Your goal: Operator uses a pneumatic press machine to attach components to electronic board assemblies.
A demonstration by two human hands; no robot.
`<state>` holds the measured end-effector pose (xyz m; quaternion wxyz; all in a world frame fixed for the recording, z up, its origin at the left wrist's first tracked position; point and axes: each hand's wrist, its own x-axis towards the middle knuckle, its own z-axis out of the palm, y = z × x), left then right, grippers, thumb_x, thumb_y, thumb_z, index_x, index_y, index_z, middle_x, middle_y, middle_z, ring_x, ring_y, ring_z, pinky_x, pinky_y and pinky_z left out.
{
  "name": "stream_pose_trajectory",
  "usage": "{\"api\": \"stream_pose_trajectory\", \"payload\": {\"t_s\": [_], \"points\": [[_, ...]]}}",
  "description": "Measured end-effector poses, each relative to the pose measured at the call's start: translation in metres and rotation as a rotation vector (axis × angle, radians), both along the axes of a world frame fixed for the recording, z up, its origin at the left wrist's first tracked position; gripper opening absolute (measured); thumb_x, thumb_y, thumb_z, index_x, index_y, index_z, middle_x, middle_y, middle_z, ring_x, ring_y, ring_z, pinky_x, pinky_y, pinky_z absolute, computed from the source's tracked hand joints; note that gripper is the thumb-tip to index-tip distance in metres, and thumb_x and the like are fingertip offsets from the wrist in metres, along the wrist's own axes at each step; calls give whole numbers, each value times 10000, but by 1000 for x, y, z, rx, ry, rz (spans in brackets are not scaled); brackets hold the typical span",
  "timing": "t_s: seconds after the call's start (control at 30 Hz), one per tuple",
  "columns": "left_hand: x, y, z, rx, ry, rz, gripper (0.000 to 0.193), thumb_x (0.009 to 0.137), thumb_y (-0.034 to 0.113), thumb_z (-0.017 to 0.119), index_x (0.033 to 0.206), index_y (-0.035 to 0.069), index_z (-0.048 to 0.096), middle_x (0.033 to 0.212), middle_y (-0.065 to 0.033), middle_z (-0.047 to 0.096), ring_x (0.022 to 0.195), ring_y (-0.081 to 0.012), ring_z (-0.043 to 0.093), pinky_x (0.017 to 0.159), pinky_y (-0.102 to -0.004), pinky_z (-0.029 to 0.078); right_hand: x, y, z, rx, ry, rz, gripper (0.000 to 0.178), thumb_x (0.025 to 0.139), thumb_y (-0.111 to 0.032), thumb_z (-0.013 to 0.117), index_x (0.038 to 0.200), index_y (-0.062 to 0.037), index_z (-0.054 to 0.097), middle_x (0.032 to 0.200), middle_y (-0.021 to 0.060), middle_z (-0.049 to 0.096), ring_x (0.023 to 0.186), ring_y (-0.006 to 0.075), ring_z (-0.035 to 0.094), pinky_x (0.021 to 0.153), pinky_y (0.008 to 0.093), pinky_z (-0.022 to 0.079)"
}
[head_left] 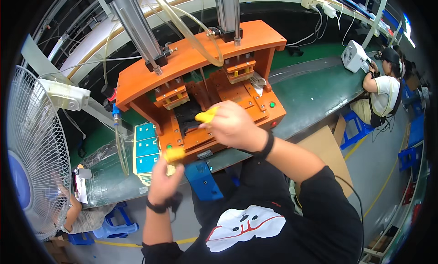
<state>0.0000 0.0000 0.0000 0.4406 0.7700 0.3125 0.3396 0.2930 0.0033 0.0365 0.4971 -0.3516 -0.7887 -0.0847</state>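
An orange press [200, 65] with two upright cylinders stands on the bench before me. My right hand [235, 125] is over its front middle, beside a black piece [186, 113] on the bed. Yellow covers [207, 115] are on its fingertips, which are pressed together; whether anything is between them is hidden. Blurred by motion, my left hand [165, 182] is off the press's front left corner, with yellow [174, 154] at its fingers too. A blue panel [203, 182] lies below the press's front edge, right of my left hand.
Teal panels [147, 147] on pale sheets lie left of the press. A caged fan [36, 159] fills the left side. Green and red buttons [272, 105] sit on the press's right front. Cardboard [321, 154] is at my right. A person [385, 88] sits farther right by a white fan [354, 56].
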Motion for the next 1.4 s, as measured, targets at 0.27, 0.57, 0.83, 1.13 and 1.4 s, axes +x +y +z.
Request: {"api": "stream_pose_trajectory", "payload": {"t_s": [0.27, 0.57, 0.83, 1.13, 1.4], "points": [[54, 121, 36, 281, 333, 137, 322, 950, 154, 616, 1207, -41, 620, 1232, -232, 629, 1167, -411, 578, 1016, -411, 449, 121, -156, -18, -353, 1047, -97, 223, 1022, -114, 584, 1099, 73, 678, 1006, 107, 723, 872, 162, 676, 809, 278, 516], [52, 216, -11, 553, 748, 274, 389, 941, 250, 620, 1282, 64, 585, 1308, -209, 618, 1184, -388, 596, 931, -439, 525, 184, -228, -114, -192, 1787, -197, 254, 1047, -233, 577, 1178, -18, 609, 1049, 91, 675, 934, 194, 665, 883, 354, 565], [64, 197, -9, 705, 662, 214, 234, 980, 167, 550, 1176, 57, 618, 1177, -180, 658, 1151, -356, 608, 912, -442, 514, 260, -172, -160, -141, 1992, -151, 252, 1020, -264, 628, 1179, -69, 607, 1140, 57, 646, 1057, 217, 625, 946, 342, 537], [49, 227, -35, 1458, 1303, 469, 536, 962, 450, 541, 1384, 119, 553, 1239, -119, 641, 1134, -316, 611, 922, -455, 519, 309, 43, -181, -422, 1943, -152, 221, 1053, -217, 548, 1137, -13, 546, 1074, 126, 617, 932, 237, 658, 870, 354, 584], [59, 132, 29, 128, 652, 287, 323, 951, 210, 634, 1199, 2, 630, 1106, -115, 662, 977, -261, 637, 826, -390, 506, 335, 190, -152, -1000, 771, -669, 321, 906, -173, 632, 1164, 17, 630, 1031, 198, 683, 824, 343, 734, 702, 445, 618]]}}
